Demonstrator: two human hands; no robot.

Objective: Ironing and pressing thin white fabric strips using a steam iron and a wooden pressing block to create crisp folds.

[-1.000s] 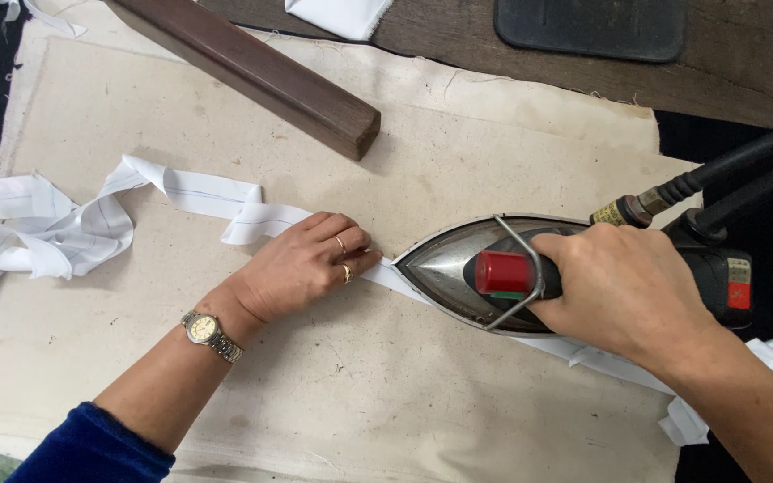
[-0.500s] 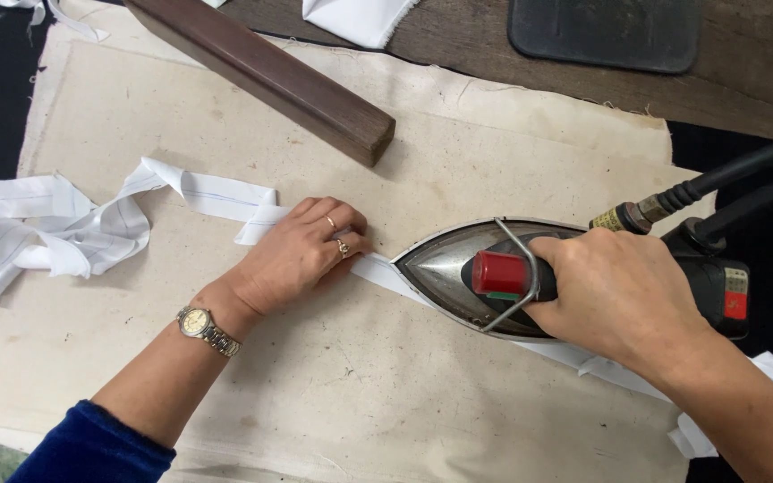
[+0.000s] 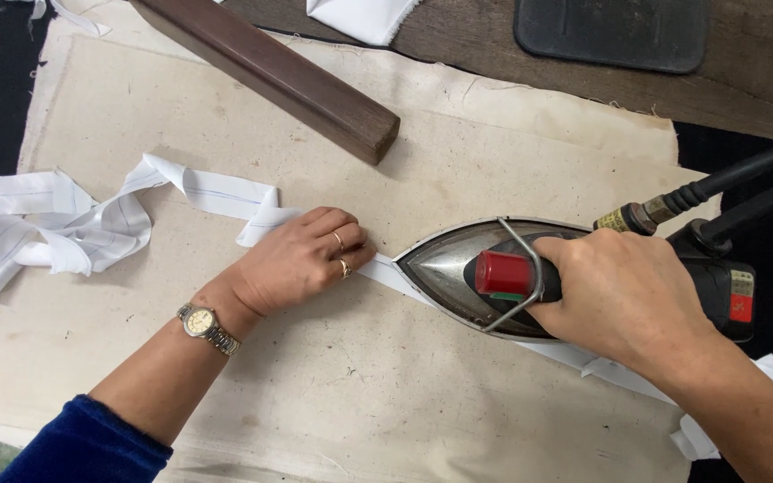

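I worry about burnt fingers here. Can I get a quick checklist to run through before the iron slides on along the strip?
1. Left hand clear of the iron tip: not ok, the fingertips lie just ahead of it.
2. Strip flat under the left hand: ok.
3. Right hand firm on the iron's handle: ok.
4. Strip ahead free of twists: not ok, it bunches at the left.
5. Wooden bar off the strip's path: ok.
6. Iron heat: cannot tell.
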